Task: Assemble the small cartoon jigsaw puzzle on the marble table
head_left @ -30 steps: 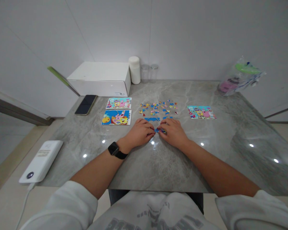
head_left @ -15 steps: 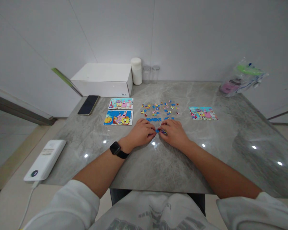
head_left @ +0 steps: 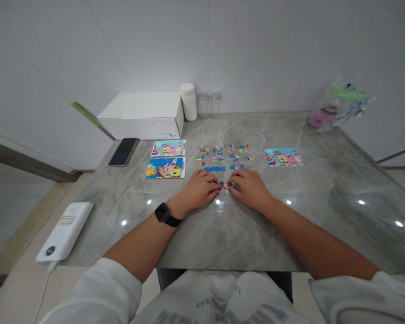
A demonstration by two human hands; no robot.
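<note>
Small jigsaw puzzle pieces lie between my two hands on the grey table, partly covered by fingers. My left hand, with a black watch at its wrist, has its fingertips closed at the left end of these pieces. From the other side my right hand grips them with thumb and bent fingers. Just beyond the hands lie a joined blue puzzle strip and a shorter blue puzzle section. Several loose puzzle pieces are spread out behind those.
Two picture cards, an upper one and a lower one, lie left; another card lies right. Around them are a phone, white box, white bottle, two glasses, plastic bag and power bank.
The view has shifted slightly. My right hand's fingers have moved a little to the right, and more of the pieces between my hands shows. My left hand stays almost in place.
</note>
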